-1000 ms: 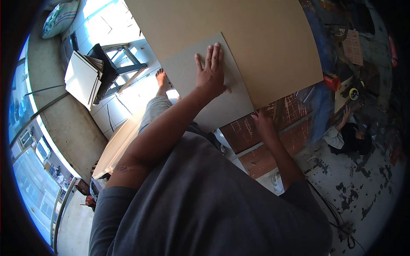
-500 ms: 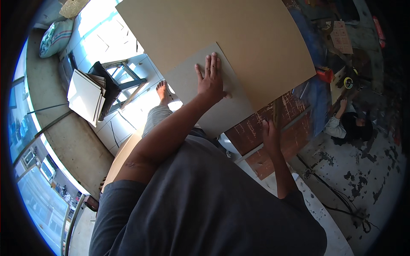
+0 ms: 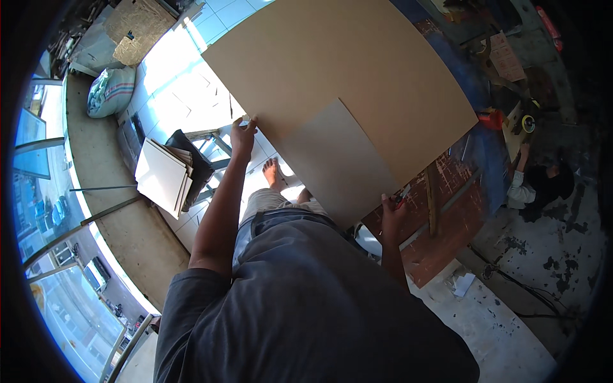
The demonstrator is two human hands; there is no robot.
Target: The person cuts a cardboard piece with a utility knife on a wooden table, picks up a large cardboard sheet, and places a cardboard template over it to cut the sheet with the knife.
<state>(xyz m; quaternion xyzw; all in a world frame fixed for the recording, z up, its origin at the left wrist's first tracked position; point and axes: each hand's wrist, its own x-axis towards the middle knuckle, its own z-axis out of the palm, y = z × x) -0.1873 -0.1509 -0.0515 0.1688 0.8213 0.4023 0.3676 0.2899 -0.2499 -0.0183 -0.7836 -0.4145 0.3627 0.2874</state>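
A large brown board lies in front of me with a smaller greyish board on its near part. My left hand is at the large board's left edge, its thumb and fingers curled together. Something small and pale shows between the fingertips, too small to name. Close to the grey board's near right corner, my right hand closes around a small red and dark tool. The tool's kind does not show clearly, and part of it is hidden in the fingers.
Several pale panels are stacked on a stool at left, near a filled sack. A scratched reddish-brown surface bears a wooden strip. At far right another person sits by a yellow tape roll.
My left hand has left the grey board's surface and moved to the large board's left edge. The right hand has come nearer the grey board's corner, and a red tool now shows in it.
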